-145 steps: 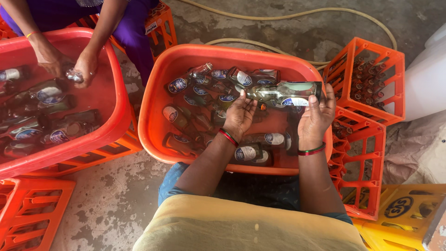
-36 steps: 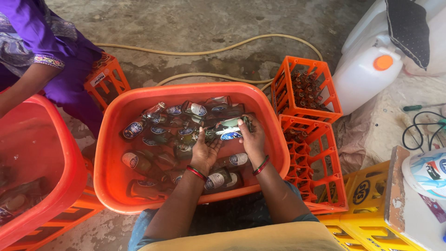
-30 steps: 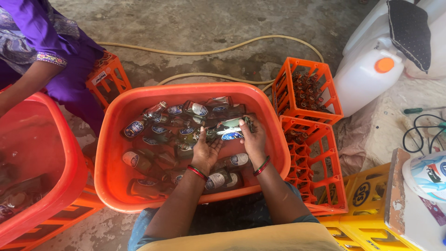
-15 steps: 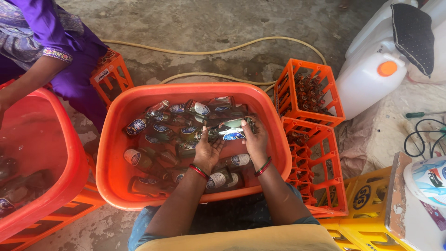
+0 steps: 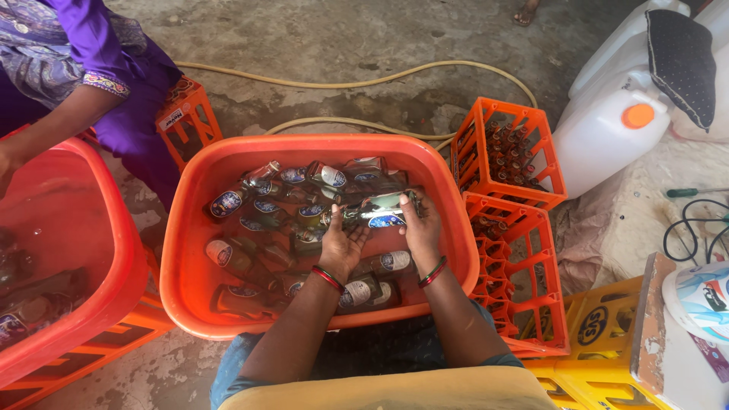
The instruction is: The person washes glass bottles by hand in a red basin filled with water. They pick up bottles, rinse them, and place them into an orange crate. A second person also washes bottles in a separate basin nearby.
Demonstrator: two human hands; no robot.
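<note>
A green glass bottle (image 5: 376,211) with a blue label lies sideways across the orange tub (image 5: 190,197). My right hand (image 5: 420,230) grips its body end. My left hand (image 5: 343,241) cups the neck end from below, fingers curled against it. Both wrists wear red and dark bangles. Several more labelled bottles lie in water inside the tub, below and to the left of my hands.
Another person in purple (image 5: 91,68) reaches into a second red tub (image 5: 99,250) at left. Orange crates (image 5: 509,156) with bottles stand right of my tub, a yellow crate (image 5: 600,334) beyond. White jerrycans (image 5: 615,129) and a hose (image 5: 364,80) lie behind.
Early on both hands held the bottle higher above the tub. Now it rests low over the other bottles, and my left hand has slid along its neck.
</note>
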